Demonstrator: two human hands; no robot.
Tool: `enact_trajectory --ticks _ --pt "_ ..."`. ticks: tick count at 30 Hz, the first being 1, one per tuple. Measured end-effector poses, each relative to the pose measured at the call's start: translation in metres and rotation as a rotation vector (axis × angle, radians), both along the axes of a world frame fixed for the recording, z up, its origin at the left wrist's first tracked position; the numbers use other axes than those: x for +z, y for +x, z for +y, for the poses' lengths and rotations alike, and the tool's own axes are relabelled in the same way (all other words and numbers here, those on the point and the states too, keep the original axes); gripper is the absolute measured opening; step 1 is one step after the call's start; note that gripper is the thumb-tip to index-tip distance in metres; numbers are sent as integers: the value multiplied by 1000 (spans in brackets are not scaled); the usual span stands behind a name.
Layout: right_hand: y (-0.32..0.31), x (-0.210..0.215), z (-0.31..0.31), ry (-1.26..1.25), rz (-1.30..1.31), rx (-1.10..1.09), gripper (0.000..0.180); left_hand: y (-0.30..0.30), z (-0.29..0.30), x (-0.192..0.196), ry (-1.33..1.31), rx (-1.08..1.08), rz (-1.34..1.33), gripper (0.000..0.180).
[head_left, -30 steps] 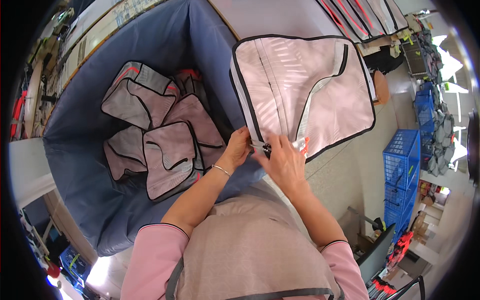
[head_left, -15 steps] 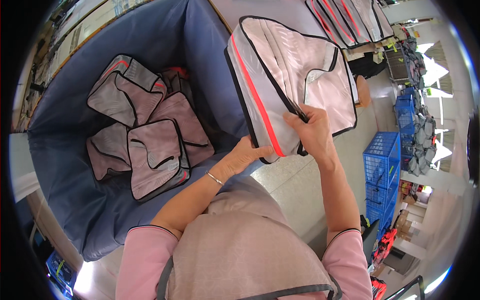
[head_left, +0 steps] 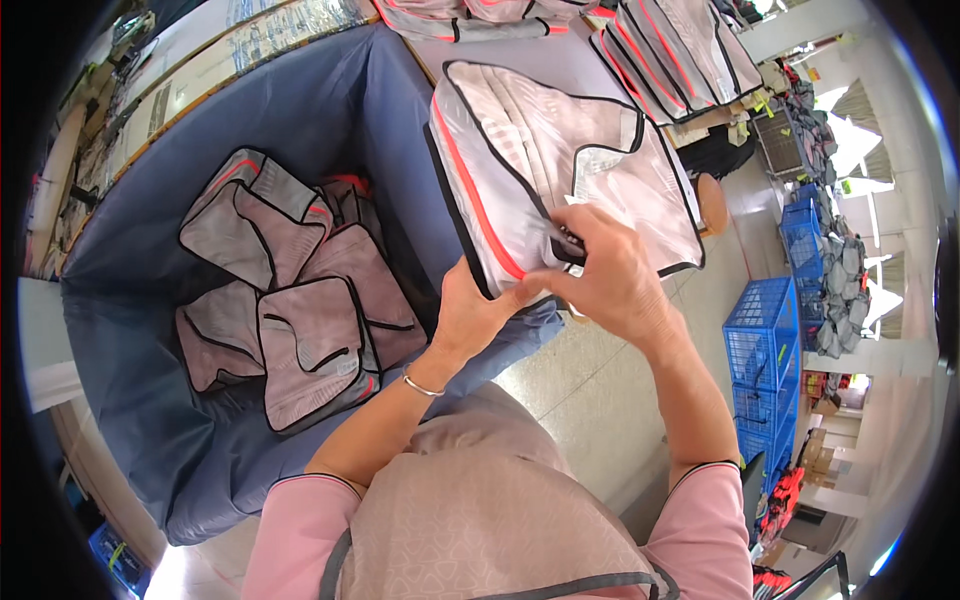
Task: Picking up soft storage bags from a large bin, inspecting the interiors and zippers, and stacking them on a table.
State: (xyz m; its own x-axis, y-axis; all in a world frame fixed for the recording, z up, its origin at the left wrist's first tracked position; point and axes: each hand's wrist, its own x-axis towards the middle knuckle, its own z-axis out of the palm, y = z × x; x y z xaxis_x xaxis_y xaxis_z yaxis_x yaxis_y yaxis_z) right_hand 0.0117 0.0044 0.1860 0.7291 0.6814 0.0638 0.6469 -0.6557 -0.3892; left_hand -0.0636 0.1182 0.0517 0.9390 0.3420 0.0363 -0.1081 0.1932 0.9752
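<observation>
Pouch (head_left: 560, 170) edge inside both hands' grip

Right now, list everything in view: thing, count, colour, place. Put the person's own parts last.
held pouch: one, pale pink mesh with black trim and an orange stripe, at the table edge, in both hands.
binned pouches: about six, same colours, piled in the bin at left.
fabric bin: one, blue, left of the table.
stacked pouches: several, same colours, far end of the table.
table: one, pale grey top, upper centre.
crates: a few, blue plastic, stacked at right on the floor.
bracelet: one, thin silver, left wrist.
left hand: grips the pouch's lower edge.
right hand: pinches a small dark part, likely the zip pull, on the pouch.
</observation>
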Motion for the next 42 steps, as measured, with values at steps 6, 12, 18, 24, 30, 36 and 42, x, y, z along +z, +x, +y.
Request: enact_trajectory --ticks 6,12,18,24,30,36,42 --pt "-2 2 15 -152 -227 99 26 1 5 10 -15 -89 71 34" --pt "8 -4 15 -24 -322 153 17 5 6 20 -115 -73 27 30" --pt "43 42 4 374 -163 -341 21 -18 -4 -5 -494 -237 241 38" --pt "17 5 -22 427 131 -359 23 -42 18 -46 -410 -581 261 38" --pt "-20 -4 -38 394 352 -2 21 27 71 -78 -800 -201 172 66" --pt "-24 -21 -56 228 550 221 31 64 65 -96 -399 209 293 75" --pt "-20 -40 3 194 270 -177 51 58 5 -62 -48 331 78 63"
